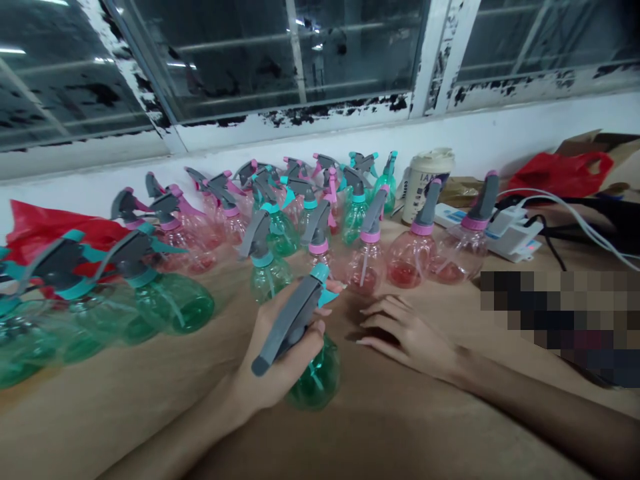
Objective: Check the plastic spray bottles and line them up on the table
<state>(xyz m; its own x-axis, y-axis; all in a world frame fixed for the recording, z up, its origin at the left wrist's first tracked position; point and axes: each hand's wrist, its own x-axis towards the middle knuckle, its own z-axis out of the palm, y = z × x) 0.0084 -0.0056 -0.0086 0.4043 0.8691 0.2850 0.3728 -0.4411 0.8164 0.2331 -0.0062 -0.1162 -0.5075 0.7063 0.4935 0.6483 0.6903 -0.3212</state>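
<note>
One bare left hand (280,379) has its fingers closed around the neck of a rounded, see-through green plastic spray bottle (319,381) with a grey and teal trigger head; the bottle stands near the front middle of a plain, light-brown worktop (380,433). To its right, the bare right hand (407,333) is held low over the same surface, palm down, its fingers loosely curved and parted, with nothing visible in them.

Beyond the hands, many more bottles crowd the worktop. Green plastic bottles with teal collars (187,310) line the left side, and clear pinkish bottles with pink collars (407,263) stand across the middle, with others of both colours behind.

A crumpled red plastic bag (95,230) lies at the far left; another shiny red bag (555,177) sits at the far right. Between the bottles and that second bag are a pale, lettered paper cup (424,177) and white plug adapters (515,233) with trailing cables.

Behind everything runs a white wall (270,143) below dark glass windows (240,60), their white frames marked with black patches.
</note>
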